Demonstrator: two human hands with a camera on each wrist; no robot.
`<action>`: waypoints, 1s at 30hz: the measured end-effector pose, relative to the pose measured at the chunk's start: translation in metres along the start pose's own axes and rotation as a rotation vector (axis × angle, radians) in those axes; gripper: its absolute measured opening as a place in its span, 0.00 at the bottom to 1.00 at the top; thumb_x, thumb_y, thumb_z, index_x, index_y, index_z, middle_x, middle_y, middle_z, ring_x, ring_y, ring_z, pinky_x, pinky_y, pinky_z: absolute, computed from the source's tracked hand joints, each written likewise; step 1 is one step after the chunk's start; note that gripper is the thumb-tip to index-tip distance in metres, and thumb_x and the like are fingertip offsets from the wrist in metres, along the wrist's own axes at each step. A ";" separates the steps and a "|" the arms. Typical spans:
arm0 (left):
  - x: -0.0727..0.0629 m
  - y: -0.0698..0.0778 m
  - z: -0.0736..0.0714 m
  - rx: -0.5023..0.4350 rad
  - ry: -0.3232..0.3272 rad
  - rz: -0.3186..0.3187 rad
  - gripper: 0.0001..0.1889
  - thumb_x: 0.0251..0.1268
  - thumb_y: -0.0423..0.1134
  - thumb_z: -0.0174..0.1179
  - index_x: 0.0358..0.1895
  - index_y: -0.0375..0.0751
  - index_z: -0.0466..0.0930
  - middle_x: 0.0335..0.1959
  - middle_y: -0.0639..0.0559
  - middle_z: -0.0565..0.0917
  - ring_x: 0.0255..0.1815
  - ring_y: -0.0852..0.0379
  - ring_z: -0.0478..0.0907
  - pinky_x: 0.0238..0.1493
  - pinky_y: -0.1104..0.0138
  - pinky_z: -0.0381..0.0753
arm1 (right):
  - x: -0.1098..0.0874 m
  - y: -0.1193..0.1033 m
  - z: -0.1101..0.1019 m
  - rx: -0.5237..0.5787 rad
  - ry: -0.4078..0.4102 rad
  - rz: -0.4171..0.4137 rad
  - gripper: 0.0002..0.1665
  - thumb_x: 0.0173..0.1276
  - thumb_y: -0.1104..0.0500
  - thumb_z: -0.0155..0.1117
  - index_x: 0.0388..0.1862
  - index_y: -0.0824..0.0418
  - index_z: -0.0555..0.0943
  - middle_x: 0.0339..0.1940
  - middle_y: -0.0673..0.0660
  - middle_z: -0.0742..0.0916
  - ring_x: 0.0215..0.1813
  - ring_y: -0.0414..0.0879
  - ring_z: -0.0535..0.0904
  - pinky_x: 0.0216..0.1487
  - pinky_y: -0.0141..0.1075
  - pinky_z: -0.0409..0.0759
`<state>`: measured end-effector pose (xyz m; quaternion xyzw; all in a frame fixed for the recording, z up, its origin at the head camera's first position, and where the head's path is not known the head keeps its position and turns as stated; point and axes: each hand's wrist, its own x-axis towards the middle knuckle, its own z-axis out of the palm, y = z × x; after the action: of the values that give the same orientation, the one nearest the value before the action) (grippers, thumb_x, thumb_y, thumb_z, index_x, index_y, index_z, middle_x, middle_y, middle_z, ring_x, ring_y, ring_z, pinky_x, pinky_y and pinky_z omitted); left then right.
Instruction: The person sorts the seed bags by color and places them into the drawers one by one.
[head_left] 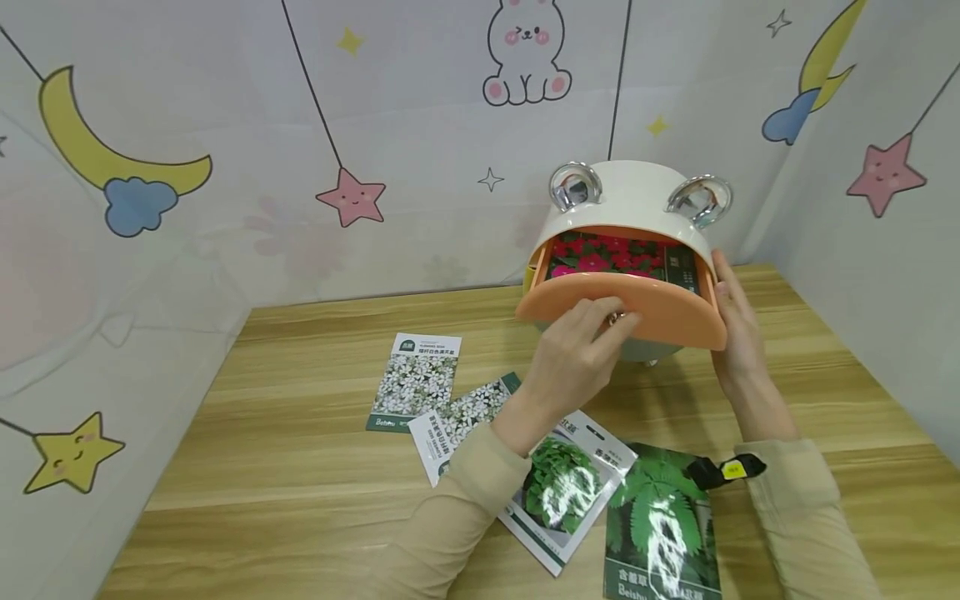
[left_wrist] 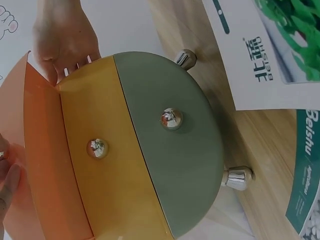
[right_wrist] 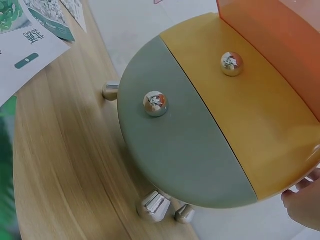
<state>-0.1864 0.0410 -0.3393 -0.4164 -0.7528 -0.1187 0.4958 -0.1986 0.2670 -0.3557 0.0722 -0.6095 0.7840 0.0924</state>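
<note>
A child's room or a play corner is what this place is resembling — though whether it is lying inside a home is staying unclear. Pale printed cloth (head_left: 427, 83) is screening the wood-grain table (head_left: 300, 500) at the back and both sides, wrinkling at the left, and is showing a winking rabbit (head_left: 527, 50), pink stars (head_left: 351, 198) and yellow moons (head_left: 60, 117). A rounded, animal-like drawer unit (head_left: 630, 196) is matching that nursery look.

We saw a white cabinet (head_left: 637, 190) with an orange drawer (head_left: 678, 317), mustard-yellow drawer (left_wrist: 117, 175) and grey-green drawer (left_wrist: 185, 155); a magenta-flowered packet (head_left: 600, 254); a white-blossomed packet (head_left: 415, 383); a tan, wood-grained table (head_left: 300, 475); and a pale backdrop (head_left: 435, 108) patterned with pink stars.
</note>
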 end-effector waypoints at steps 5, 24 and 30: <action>0.002 -0.001 0.002 -0.006 -0.014 -0.023 0.12 0.65 0.32 0.53 0.45 0.46 0.83 0.46 0.50 0.80 0.40 0.58 0.76 0.41 0.77 0.76 | -0.001 0.001 -0.001 0.024 -0.016 0.000 0.36 0.76 0.45 0.41 0.79 0.43 0.46 0.81 0.42 0.46 0.80 0.36 0.35 0.79 0.36 0.30; 0.014 -0.008 0.016 -0.070 -0.058 -0.144 0.12 0.70 0.34 0.50 0.47 0.44 0.83 0.47 0.49 0.80 0.42 0.57 0.76 0.43 0.75 0.76 | 0.002 0.004 -0.005 0.039 -0.046 -0.028 0.35 0.76 0.48 0.42 0.79 0.46 0.47 0.81 0.43 0.47 0.80 0.37 0.33 0.79 0.39 0.24; 0.017 -0.009 0.020 -0.084 -0.079 -0.171 0.12 0.69 0.34 0.50 0.47 0.44 0.82 0.48 0.50 0.80 0.41 0.57 0.76 0.43 0.75 0.77 | 0.001 0.004 -0.007 0.048 -0.058 -0.041 0.35 0.77 0.50 0.41 0.79 0.48 0.45 0.81 0.44 0.47 0.81 0.40 0.36 0.79 0.36 0.26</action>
<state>-0.2089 0.0562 -0.3326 -0.3755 -0.7989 -0.1755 0.4358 -0.2004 0.2730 -0.3615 0.1096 -0.5914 0.7940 0.0888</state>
